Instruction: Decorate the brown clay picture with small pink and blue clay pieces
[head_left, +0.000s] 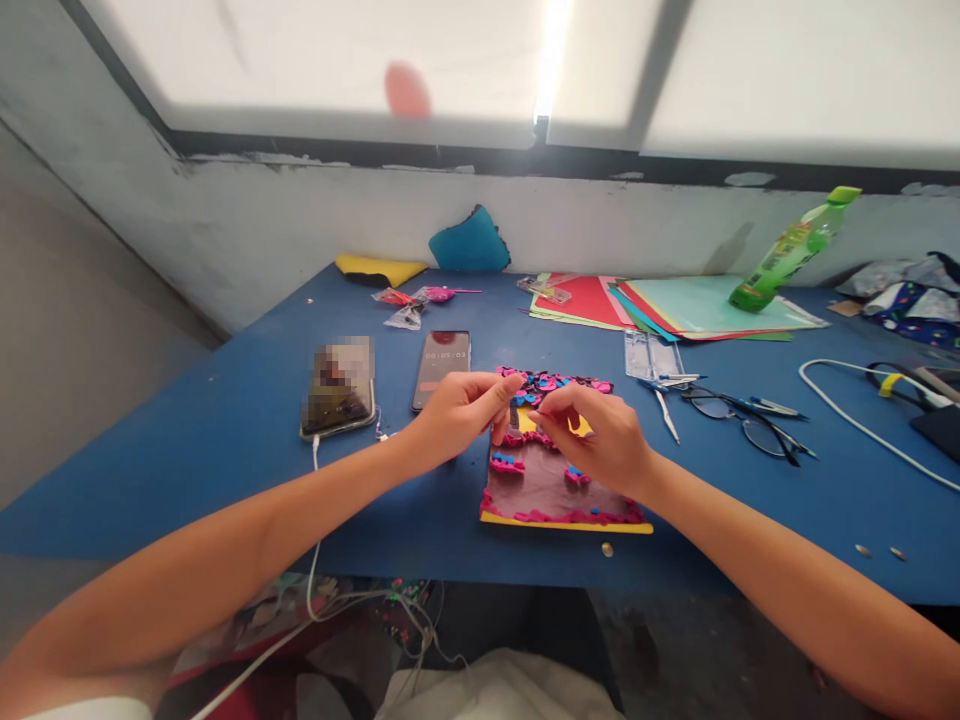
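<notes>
A rectangular craft panel (555,492) lies flat on the blue table, brownish with a yellow edge and raised pink, blue and black bits along its borders. Over its upper left side is my left hand (472,405), fingers curled with thumb and forefinger pressed together. My right hand (592,430) hovers above the upper right part, its thumb and fingertips pinched close to the left hand. Anything between either set of fingertips is too small to make out. The hands partly hide a yellow patch on the panel.
Left of the panel lie a phone with a timer (441,365) and a charging phone (337,395). To the right are eyeglasses (765,435), a compass (666,400) and a white cable (847,370). Behind stand coloured sheets (577,300) and a tilted green bottle (787,255).
</notes>
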